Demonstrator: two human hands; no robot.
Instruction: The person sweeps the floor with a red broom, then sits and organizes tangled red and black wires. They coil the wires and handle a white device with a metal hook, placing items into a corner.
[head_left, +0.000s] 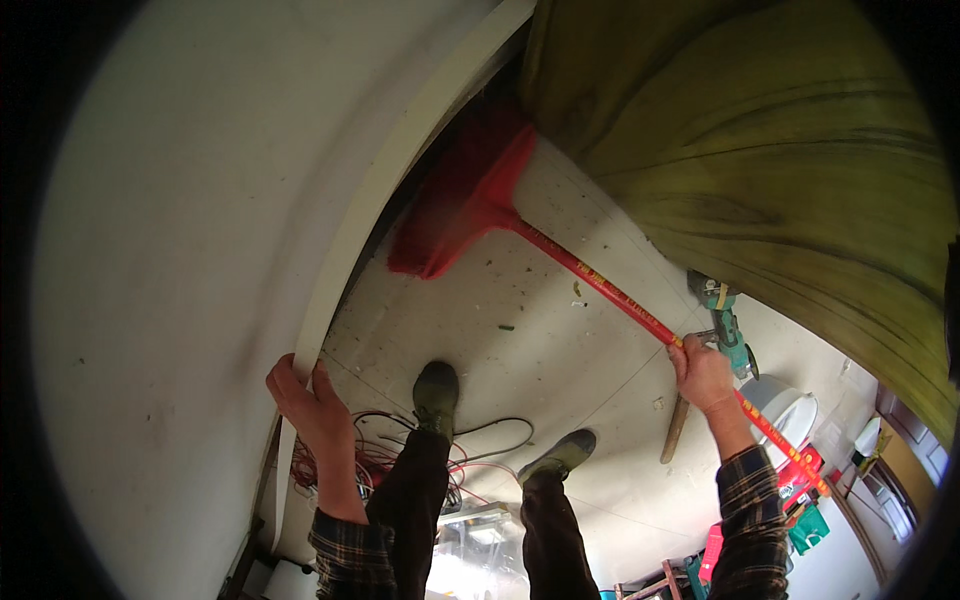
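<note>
My right hand is closed around the red handle of a broom. The broom's red head lies on the floor at upper centre, its bristles reaching into the dark gap below a white panel. My left hand grips the edge of that white panel at the left, thumb on one side and fingers on the other. Bits of debris are scattered over the pale tiled floor between the broom head and my shoes.
Tangled red and black cables lie by my left shoe. A green wood-grained panel rises at upper right. Beside it are a green power tool, a hammer's wooden handle and a white bucket. A clear plastic box is low centre.
</note>
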